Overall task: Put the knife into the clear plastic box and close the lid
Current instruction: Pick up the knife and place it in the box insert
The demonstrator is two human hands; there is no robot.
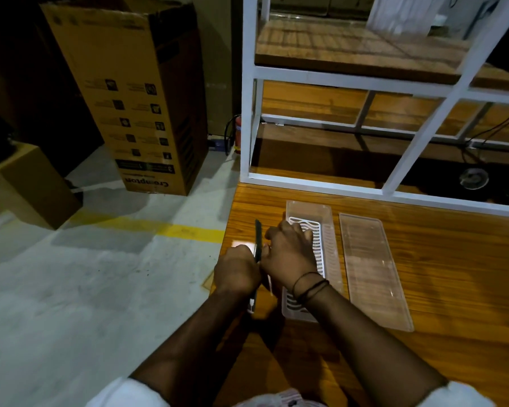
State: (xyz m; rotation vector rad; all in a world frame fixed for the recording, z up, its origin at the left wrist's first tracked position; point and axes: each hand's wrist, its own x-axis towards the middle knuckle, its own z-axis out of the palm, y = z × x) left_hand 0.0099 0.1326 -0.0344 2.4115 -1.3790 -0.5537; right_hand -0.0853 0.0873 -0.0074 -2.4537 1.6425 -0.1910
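The knife [258,235] stands nearly upright at the left edge of the wooden table, with its dark end pointing up and a pale end showing below my wrist. My left hand [237,271] is closed around its middle. My right hand [290,251] is curled beside it, thumb side against the knife, and it hovers over the left part of the clear plastic box [328,230]. The box lies open with a white slotted insert in its bottom. Its clear lid [370,268] lies flat on the table just right of the box.
A white metal shelf frame [315,183] stands on the table [453,289] right behind the box. The table's left edge runs just left of my hands. On the floor beyond it stand a tall cardboard carton [135,98], a smaller carton [33,183] and a red fire extinguisher [237,133].
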